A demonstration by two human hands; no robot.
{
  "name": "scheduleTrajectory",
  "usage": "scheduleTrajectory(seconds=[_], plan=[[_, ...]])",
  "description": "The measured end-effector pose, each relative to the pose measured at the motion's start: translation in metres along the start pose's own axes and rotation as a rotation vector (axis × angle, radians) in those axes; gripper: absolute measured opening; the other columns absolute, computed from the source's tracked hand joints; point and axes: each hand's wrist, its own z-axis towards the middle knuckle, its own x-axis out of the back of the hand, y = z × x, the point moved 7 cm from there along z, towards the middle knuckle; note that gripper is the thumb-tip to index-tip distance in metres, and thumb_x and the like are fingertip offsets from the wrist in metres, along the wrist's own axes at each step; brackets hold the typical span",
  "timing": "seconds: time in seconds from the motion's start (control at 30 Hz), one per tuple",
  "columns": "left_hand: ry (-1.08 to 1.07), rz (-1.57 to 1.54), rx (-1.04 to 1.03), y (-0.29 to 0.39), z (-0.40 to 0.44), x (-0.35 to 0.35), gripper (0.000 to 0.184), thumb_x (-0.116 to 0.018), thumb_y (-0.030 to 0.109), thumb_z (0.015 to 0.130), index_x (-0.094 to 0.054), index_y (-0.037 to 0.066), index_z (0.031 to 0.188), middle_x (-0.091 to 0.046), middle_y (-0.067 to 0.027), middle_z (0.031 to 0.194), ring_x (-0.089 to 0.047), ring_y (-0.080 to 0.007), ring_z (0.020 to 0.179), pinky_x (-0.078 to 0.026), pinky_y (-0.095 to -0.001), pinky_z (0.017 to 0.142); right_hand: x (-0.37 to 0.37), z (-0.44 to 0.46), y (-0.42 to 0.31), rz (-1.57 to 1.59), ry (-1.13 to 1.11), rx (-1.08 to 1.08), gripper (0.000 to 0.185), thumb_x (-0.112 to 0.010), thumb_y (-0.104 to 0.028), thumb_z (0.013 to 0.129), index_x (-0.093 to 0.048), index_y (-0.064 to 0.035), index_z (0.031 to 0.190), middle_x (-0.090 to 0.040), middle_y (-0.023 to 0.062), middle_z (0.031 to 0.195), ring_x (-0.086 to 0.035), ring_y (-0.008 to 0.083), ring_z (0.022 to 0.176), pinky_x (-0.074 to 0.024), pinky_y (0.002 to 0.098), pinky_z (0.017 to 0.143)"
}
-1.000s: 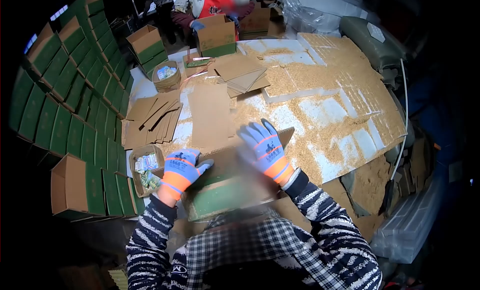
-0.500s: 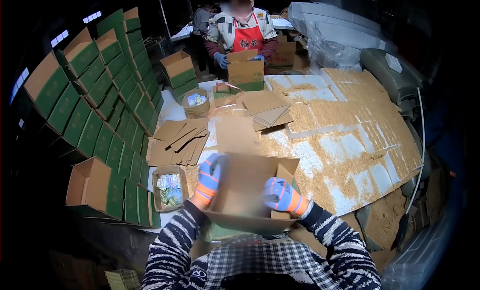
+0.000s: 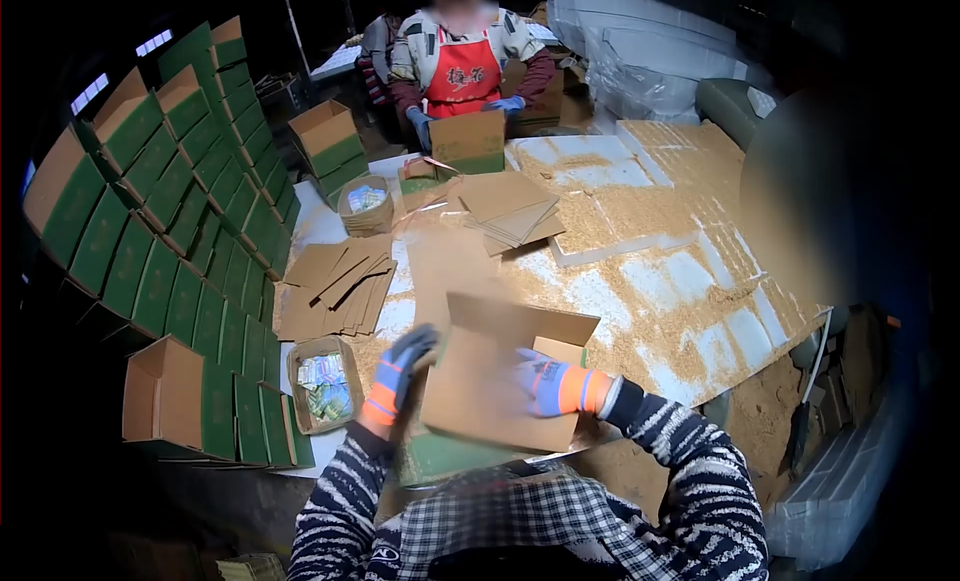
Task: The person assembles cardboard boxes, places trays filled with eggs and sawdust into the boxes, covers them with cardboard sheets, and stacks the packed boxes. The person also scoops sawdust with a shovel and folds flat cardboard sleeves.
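Observation:
An open cardboard box (image 3: 489, 411) with a green lower part stands before me at the near table edge, brown inside. My left hand (image 3: 398, 373), in a blue-and-orange glove with dark fingertips, is at the box's left side, fingers stretched out. Over the right part of the box is my right hand (image 3: 560, 383), gloved alike; its fingers are smeared by motion, so its hold is unclear. To the left, a basket (image 3: 293, 376) holds small printed packets (image 3: 325, 386). Flat cardboard sheets (image 3: 345, 286) lie beyond my left hand.
Stacked green-and-brown boxes (image 3: 160, 251) line the left side. Across the table, a person in a red apron (image 3: 464, 76) handles another box (image 3: 468, 141). More cardboard sheets (image 3: 510, 206) and a second basket (image 3: 366, 216) lie mid-table. Loose tan shavings (image 3: 650, 206) cover the right.
My left hand has moved down and outward along the box's left side. The right hand has shifted slightly left, over the box. The whole view has shifted a little.

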Motion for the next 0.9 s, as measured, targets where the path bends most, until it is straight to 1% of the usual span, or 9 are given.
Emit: scheduleTrajectory(seconds=[0.03, 0.1, 0.2, 0.43, 0.47, 0.5, 0.7, 0.77, 0.9], plan=[[0.294, -0.675, 0.410, -0.047, -0.021, 0.010, 0.033, -0.050, 0.012, 0.101, -0.060, 0.003, 0.131, -0.063, -0.0055, 0.128, -0.061, -0.0184, 0.112, -0.046, -0.0324, 0.099, 0.002, -0.004, 0.015, -0.058, 0.042, -0.026, 0.064, -0.056, -0.041, 0.095, -0.039, -0.0166, 0.152, -0.063, 0.0182, 0.126, -0.050, 0.0393, 0.124, -0.0377, 0.0532, 0.106], [0.461, -0.393, 0.506, -0.105, -0.077, 0.031, 0.040, -0.051, 0.028, 0.102, -0.054, 0.012, 0.140, -0.056, -0.0024, 0.135, -0.054, -0.0176, 0.119, -0.043, -0.0312, 0.101, 0.029, -0.013, 0.023, 0.178, 0.003, -0.405, 0.064, -0.055, -0.037, 0.096, -0.036, -0.0159, 0.153, -0.060, 0.0174, 0.133, -0.048, 0.0377, 0.128, -0.0371, 0.0532, 0.107], [0.288, -0.496, 0.567, -0.063, -0.075, 0.033, 0.054, -0.056, 0.037, 0.099, -0.049, 0.005, 0.142, -0.058, -0.0076, 0.132, -0.055, -0.0181, 0.117, -0.044, -0.0314, 0.100, 0.018, -0.032, 0.050, 0.803, 0.783, -0.327, 0.067, -0.055, -0.036, 0.098, -0.028, -0.0167, 0.157, -0.043, 0.0137, 0.153, -0.042, 0.0336, 0.138, -0.0357, 0.0541, 0.110], [-0.538, -0.038, 0.730, 0.042, 0.019, -0.014, 0.046, -0.063, 0.025, 0.091, -0.058, -0.002, 0.127, -0.071, -0.0157, 0.099, -0.067, -0.0200, 0.089, -0.052, -0.0357, 0.081, -0.145, -0.016, 0.035, 1.893, 0.193, -0.496, 0.076, -0.059, -0.045, 0.097, -0.027, -0.0081, 0.155, -0.045, 0.0085, 0.150, -0.045, 0.0205, 0.137, -0.0465, 0.0408, 0.103], [-0.679, 0.163, 0.371, 0.022, 0.006, -0.041, 0.047, -0.061, 0.029, 0.091, -0.058, 0.002, 0.129, -0.070, -0.0226, 0.095, -0.069, -0.0301, 0.087, -0.052, -0.0399, 0.079, -0.163, -0.031, 0.055, 1.831, 0.026, -0.499, 0.059, -0.061, -0.042, 0.096, -0.050, -0.0059, 0.141, -0.061, 0.0068, 0.130, -0.061, 0.0177, 0.112, -0.0508, 0.0353, 0.094], [-0.895, 0.344, 0.513, 0.028, -0.010, -0.058, 0.048, -0.060, 0.034, 0.091, -0.059, 0.008, 0.131, -0.068, -0.0242, 0.101, -0.066, -0.0394, 0.092, -0.052, -0.0419, 0.081, -0.193, -0.040, 0.104, 1.176, -0.117, -0.405, 0.047, -0.060, -0.039, 0.096, -0.057, -0.0059, 0.129, -0.065, 0.0057, 0.118, -0.063, 0.0156, 0.101, -0.0519, 0.0334, 0.089], [-0.885, 0.222, 0.182, 0.018, -0.043, -0.076, 0.022, -0.064, 0.023, 0.086, -0.074, 0.014, 0.104, -0.073, -0.0109, 0.099, -0.069, -0.0304, 0.091, -0.054, -0.0397, 0.084, 0.004, -0.073, 0.322, 0.149, 0.266, -0.832, 0.039, -0.061, -0.037, 0.086, -0.069, -0.0086, 0.112, -0.070, 0.0201, 0.104, -0.066, 0.0389, 0.097, -0.0516, 0.0430, 0.088], [-0.479, 0.252, 0.158, 0.035, -0.012, -0.065, 0.020, -0.065, 0.012, 0.083, -0.074, 0.011, 0.100, -0.072, -0.0097, 0.098, -0.068, -0.0300, 0.093, -0.053, -0.0401, 0.086, 0.012, -0.055, 0.404, -0.193, 0.522, -0.766, 0.054, -0.066, -0.038, 0.083, -0.058, -0.0157, 0.132, -0.052, 0.0141, 0.142, -0.046, 0.0339, 0.132, -0.0346, 0.0474, 0.110], [0.130, 0.425, 0.410, 0.030, -0.005, -0.023, 0.039, -0.062, 0.009, 0.087, -0.063, 0.004, 0.125, -0.053, -0.0173, 0.139, -0.047, -0.0340, 0.133, -0.035, -0.0456, 0.113, 0.007, -0.029, 0.463, -0.359, 0.500, -0.896, 0.050, -0.067, -0.026, 0.076, -0.061, -0.0159, 0.125, -0.054, 0.0107, 0.133, -0.044, 0.0348, 0.130, -0.0258, 0.0537, 0.112]])
